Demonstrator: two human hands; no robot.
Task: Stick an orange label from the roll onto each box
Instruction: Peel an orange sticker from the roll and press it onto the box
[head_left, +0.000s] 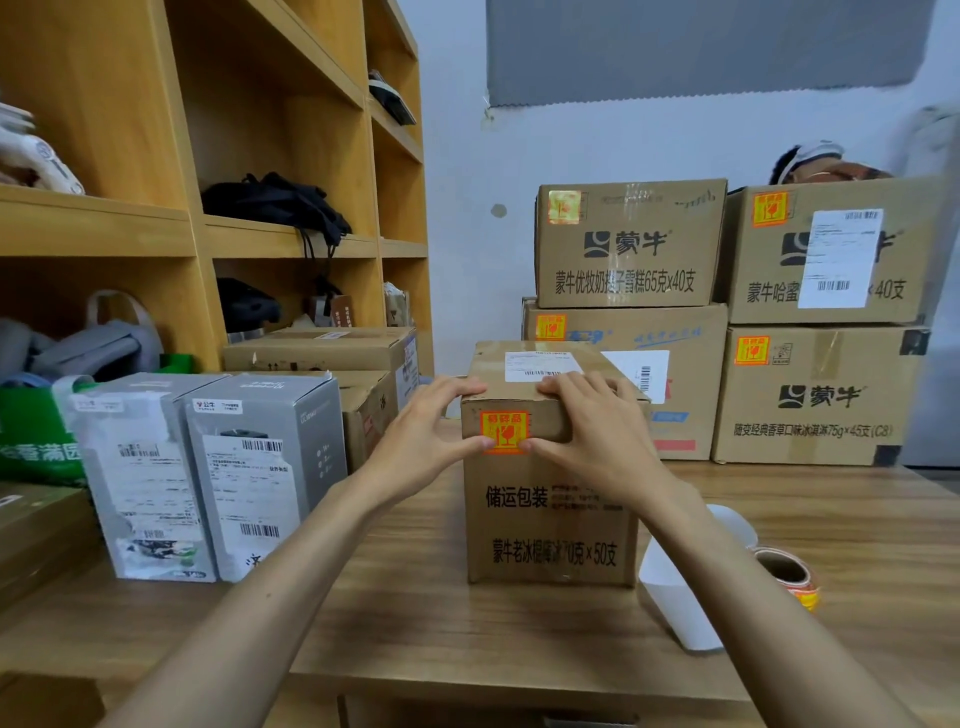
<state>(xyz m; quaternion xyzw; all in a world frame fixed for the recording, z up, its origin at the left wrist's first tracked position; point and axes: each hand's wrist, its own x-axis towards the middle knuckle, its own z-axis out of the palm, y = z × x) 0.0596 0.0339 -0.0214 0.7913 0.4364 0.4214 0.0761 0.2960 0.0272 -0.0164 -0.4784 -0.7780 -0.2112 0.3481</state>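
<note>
The box (550, 519) stands upright on the wooden table (467, 639), and both hands reach over its top front edge; the orange label (504, 430) sits on the front face just under that edge, directly between the two thumbs. The left hand (431, 431) has its fingers (462, 387) laid fairly straight on the top of the box, and its thumb tip presses the label's lower left corner; the right hand (597, 436) mirrors it, fingers (566, 384) flat on top beside a white shipping slip (540, 364), thumb tip on the label's lower right corner. Neither hand closes round anything; both press. Well to the right of the right-hand fingers, near that forearm, the label roll (787, 571) lies on the table with a strip of white backing paper (675, 603) trailing from it. Beyond the fingertips stand stacked boxes (628, 244), several with orange labels on them; left of the left hand stand two grey boxes (260, 467).
</note>
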